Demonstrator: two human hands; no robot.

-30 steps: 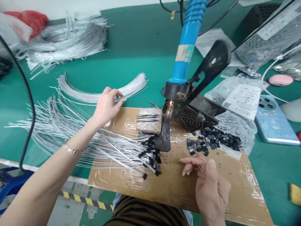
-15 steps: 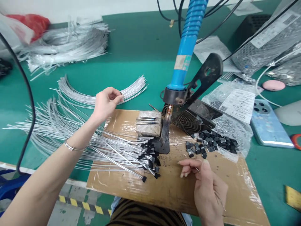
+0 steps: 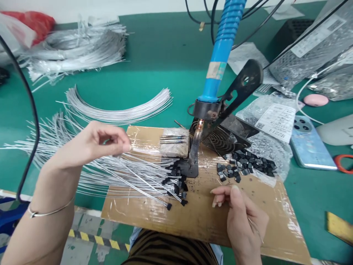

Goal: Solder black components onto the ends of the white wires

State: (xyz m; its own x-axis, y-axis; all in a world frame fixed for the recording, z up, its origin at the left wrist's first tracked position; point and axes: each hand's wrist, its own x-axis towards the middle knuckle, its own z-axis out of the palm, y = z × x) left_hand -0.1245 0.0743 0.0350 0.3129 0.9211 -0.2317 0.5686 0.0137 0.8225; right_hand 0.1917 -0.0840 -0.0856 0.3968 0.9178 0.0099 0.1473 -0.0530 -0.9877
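My left hand hovers over the near bundle of white wires, thumb and fingers pinched together. What they hold, if anything, I cannot make out. Black connectors sit on the right ends of these wires. Behind lies a curved bundle of plain white wires, apart from the hand. My right hand is closed around a thin metal tool like tweezers, mostly hidden in the palm. Loose black connectors are piled just beyond it on the cardboard.
A blue-handled soldering iron hangs in a black stand, tip down, at the middle. Beside it are a wrapped block and a black fan. A phone, plastic bags and orange-handled scissors lie right.
My left hand has drawn back from the curved wire bundle, left and toward me, over the wires with connectors. My right hand has stayed nearly in place.
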